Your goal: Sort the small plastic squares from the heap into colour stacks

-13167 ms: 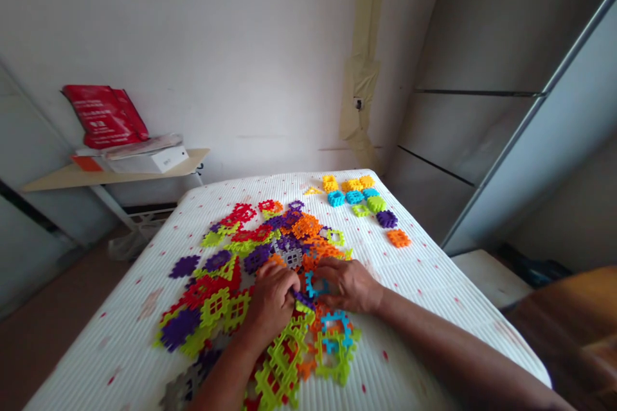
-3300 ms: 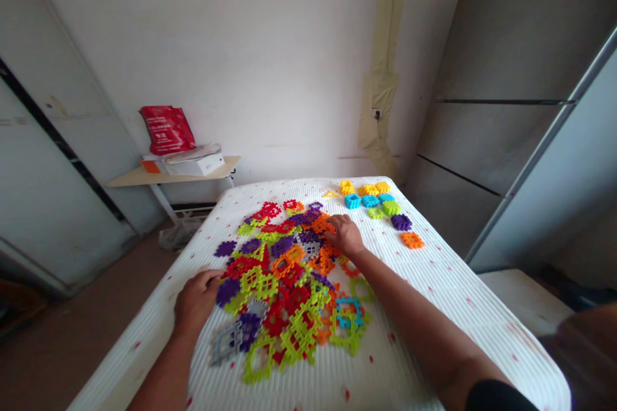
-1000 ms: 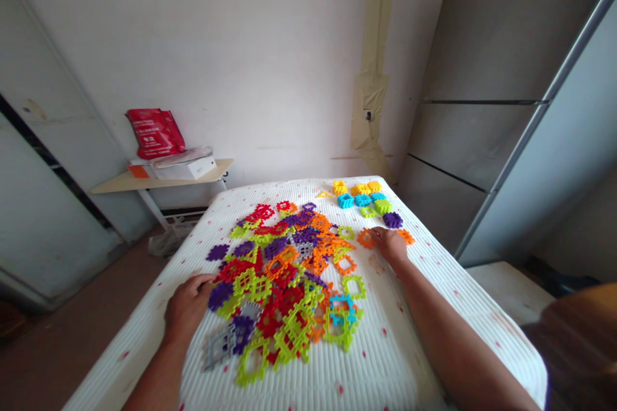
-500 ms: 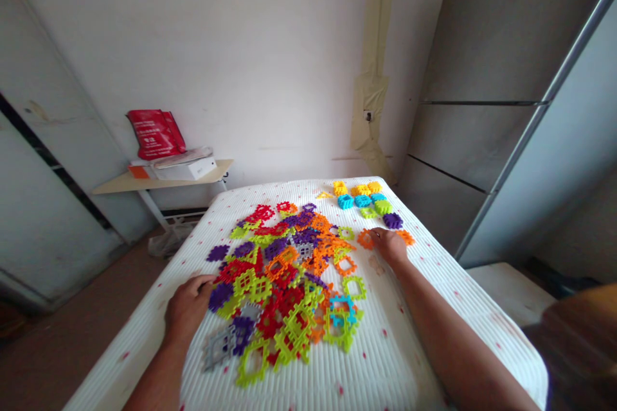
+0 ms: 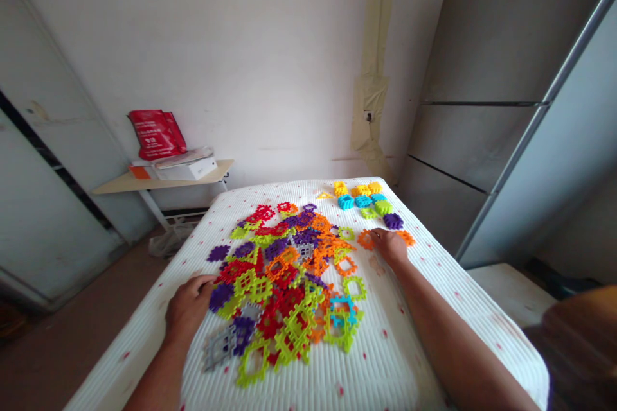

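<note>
A loose heap of flat interlocking plastic pieces (image 5: 284, 276) in red, purple, orange, lime, grey and blue covers the middle of a white ribbed table (image 5: 414, 308). My left hand (image 5: 186, 309) rests curled at the heap's left edge, its fingertips against a purple piece (image 5: 220, 295). My right hand (image 5: 391, 246) lies far right, fingers bent down on an orange piece (image 5: 366, 239), beside another orange piece (image 5: 406, 237). Small sorted stacks sit behind: yellow (image 5: 357, 189), blue (image 5: 361, 200), lime (image 5: 378, 209), purple (image 5: 393, 221).
A narrow shelf (image 5: 159, 178) against the wall at the left holds a red bag (image 5: 157, 133) and a white box (image 5: 186, 169). Grey cabinet panels (image 5: 530, 141) stand to the right of the table. A low white surface (image 5: 511, 289) sits beside the table's right edge.
Over the last second almost nothing has moved. Earlier, my right hand went from the heap's far side to the orange pieces at the right, and my left hand left the middle for the heap's left edge.
</note>
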Demonstrator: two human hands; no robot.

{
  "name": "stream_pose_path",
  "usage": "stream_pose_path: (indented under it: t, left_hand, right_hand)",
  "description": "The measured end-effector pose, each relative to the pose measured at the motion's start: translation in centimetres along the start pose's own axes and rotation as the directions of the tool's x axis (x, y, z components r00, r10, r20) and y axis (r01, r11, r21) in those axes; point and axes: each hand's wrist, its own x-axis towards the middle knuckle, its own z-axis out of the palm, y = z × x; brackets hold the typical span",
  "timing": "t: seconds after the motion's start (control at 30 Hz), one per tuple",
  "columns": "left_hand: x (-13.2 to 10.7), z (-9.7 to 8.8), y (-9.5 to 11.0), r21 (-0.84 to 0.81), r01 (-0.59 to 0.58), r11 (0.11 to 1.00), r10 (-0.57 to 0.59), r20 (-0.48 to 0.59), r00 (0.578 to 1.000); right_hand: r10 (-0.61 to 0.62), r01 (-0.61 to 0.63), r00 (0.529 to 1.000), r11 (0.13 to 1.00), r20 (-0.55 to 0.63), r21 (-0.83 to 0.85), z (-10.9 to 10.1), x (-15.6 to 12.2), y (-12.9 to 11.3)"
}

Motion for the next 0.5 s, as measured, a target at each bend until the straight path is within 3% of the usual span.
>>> stream_pose_path:
  t: [0.5]
  left_hand:
    - [-0.06,-0.17,0.26,-0.009,0.003,1.000,-0.003,0.010,1.000]
  right_hand:
    - [-0.004,0.003,1.000,0.997,-0.016,-0.082,0.04,-0.14,-0.25]
